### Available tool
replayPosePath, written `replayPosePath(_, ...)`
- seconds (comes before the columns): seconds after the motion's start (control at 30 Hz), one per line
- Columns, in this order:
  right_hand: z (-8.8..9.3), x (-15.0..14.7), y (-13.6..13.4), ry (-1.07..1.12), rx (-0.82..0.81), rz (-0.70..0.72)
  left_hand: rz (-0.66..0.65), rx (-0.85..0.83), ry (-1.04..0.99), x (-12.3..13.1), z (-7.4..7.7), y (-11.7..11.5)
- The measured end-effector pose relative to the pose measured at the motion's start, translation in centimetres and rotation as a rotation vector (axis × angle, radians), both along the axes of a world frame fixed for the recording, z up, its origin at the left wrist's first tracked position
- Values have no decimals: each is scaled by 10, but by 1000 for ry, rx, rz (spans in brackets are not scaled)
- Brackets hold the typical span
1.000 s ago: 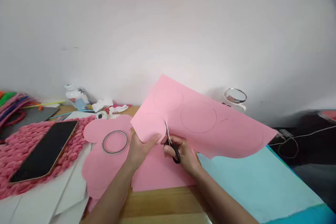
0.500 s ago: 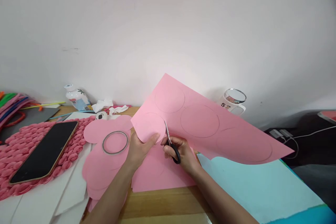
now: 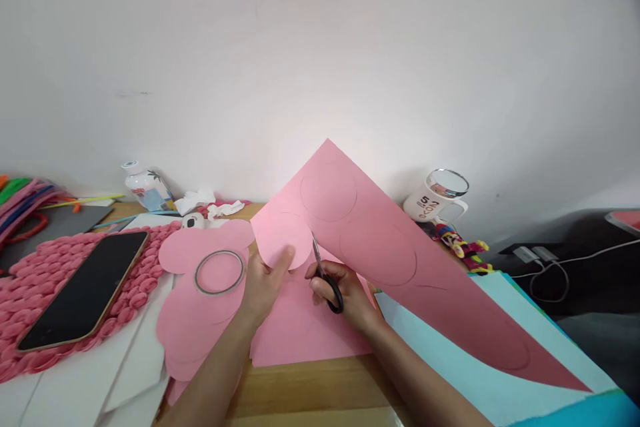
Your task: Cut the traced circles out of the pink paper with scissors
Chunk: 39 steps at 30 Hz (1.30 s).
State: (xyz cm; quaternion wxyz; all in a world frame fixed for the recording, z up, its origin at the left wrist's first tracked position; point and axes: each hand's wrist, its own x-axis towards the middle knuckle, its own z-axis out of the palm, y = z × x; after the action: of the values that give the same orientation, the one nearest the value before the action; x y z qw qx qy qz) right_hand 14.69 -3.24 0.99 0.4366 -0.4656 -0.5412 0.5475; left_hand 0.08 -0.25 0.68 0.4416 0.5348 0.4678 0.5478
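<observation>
My left hand (image 3: 265, 283) pinches the near corner of a large pink paper sheet (image 3: 380, 240) marked with drawn circles, thumb on a partly cut round lobe. My right hand (image 3: 345, 290) grips black-handled scissors (image 3: 323, 273), whose blades stand in the cut beside that lobe. The sheet is lifted off the wooden table (image 3: 310, 387) and slopes down to the right over light blue paper (image 3: 465, 360). More pink paper (image 3: 305, 330) lies flat beneath my hands.
A clear tape ring (image 3: 219, 271) rests on pink cut-out shapes (image 3: 193, 320) at left. A black phone (image 3: 85, 290) lies on a pink knitted mat (image 3: 35, 280). A white mug (image 3: 435, 197), a small bottle (image 3: 143, 185), cables (image 3: 545, 267) and white sheets (image 3: 75, 393) surround the work.
The pink sheet has swung round: its far right end dropped toward the blue paper and its top corner rose, uncovering the mug. Both hands stayed in place with the scissors in the cut.
</observation>
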Motion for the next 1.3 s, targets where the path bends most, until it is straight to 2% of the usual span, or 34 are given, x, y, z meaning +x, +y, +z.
replayPosePath(0.1,-3,-1,1,42,-16,31,-44,-27,65,1,1,-2)
replayPosePath(0.3,-12,0,4,83,-45,24,-6,-83,163,-1,-2,-4)
replayPosePath(0.57,-11,3,4,107,-14,50,-126,-130,150,-1,1,-5)
replayPosePath(1.3,-21,4,4,92,40,32,-116,-151,119,-1,5,-5)
